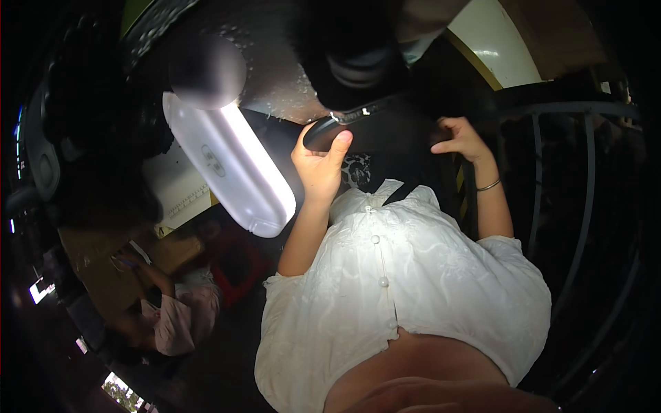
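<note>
My left hand (320, 162) is closed, thumb in front, round a dark curved piece (321, 133) with a smooth, slightly shiny surface. That piece lies right beneath a small metal part (352, 115) at the bottom of a black machine head (358, 65). Off to the right, my right hand (465, 141) has thumb and fingers bent toward each other against a very dark area; what they hold, if anything, is lost in shadow. Dark material hangs between the hands, too dim to name.
A long white lamp (231, 165) glows left of my left hand, close by the machine. Grey metal rails (585, 172) stand at the right. At the lower left another person in a pink top (182, 316) works beside cardboard (165, 255) and a red stool (241, 261).
</note>
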